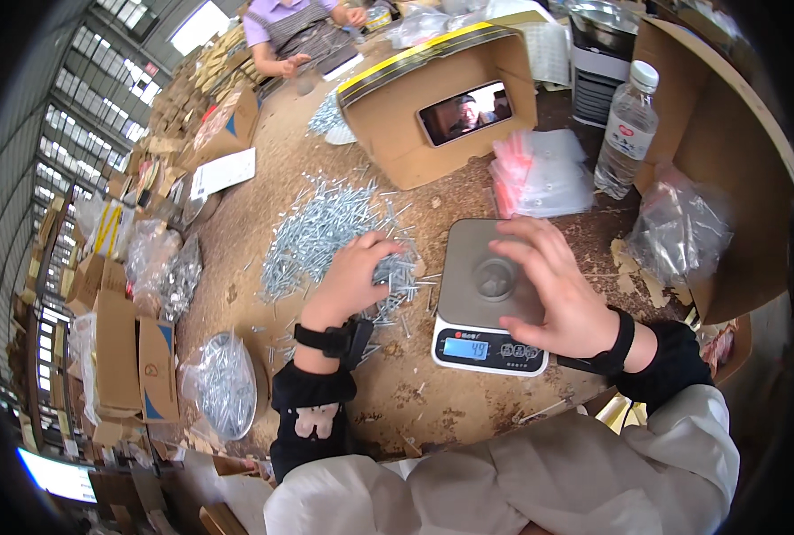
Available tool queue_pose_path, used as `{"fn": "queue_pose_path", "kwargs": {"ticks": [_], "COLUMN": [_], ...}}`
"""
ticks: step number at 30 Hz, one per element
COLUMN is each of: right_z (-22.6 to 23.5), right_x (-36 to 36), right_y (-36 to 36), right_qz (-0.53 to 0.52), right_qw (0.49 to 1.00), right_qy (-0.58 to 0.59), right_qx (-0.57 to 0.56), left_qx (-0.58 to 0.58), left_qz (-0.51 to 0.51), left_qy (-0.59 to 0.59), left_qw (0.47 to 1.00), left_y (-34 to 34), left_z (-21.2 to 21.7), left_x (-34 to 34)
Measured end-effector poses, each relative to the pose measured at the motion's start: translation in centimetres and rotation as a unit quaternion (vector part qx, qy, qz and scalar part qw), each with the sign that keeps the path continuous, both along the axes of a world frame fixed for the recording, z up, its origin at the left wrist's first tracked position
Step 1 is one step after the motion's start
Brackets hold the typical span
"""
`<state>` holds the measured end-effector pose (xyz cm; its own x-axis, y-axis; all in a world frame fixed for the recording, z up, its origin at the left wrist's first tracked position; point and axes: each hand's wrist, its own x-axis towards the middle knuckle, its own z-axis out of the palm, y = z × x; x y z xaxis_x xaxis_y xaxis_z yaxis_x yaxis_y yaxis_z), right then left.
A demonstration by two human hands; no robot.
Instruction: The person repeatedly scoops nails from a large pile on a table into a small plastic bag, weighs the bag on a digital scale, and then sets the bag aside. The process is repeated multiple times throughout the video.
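A heap of silvery screws [312, 234] is spread over the middle of the worn table. At the heap's right edge my left hand [350, 278] curls its fingers and thumb round a bunch of screws [400, 270]. To the right stands a digital scale [468, 299] with a grey plate, a lit display and buttons at its near edge. My right hand [553, 290] is spread over the right side of that plate, holding nothing. On the plate between its fingers shows a round grey shape; I cannot tell whether it is a separate piece.
Beyond the scale lie clear plastic bags [544, 174]. A phone [465, 112] leans inside an open carton [397, 147]. A water bottle [627, 132] and crumpled bag [679, 227] stand right. A bag-lined bowl of screws [223, 388] sits left. Another person [294, 31] works across the table.
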<state>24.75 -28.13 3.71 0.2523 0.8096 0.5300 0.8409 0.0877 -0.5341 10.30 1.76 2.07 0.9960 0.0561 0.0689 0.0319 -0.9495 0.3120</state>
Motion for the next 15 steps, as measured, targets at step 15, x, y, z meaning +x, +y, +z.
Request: {"fn": "queue_pose_path", "kwargs": {"ticks": [15], "right_z": [-0.3], "right_x": [0.5], "right_y": [0.2], "right_qz": [0.004], "right_qw": [1.000], "right_qy": [0.011], "right_qx": [-0.017], "left_qx": [0.013], "left_qz": [0.084], "left_qy": [0.026], "left_qw": [0.996], "left_y": [-0.6], "left_z": [0.4], "left_x": [-0.9]}}
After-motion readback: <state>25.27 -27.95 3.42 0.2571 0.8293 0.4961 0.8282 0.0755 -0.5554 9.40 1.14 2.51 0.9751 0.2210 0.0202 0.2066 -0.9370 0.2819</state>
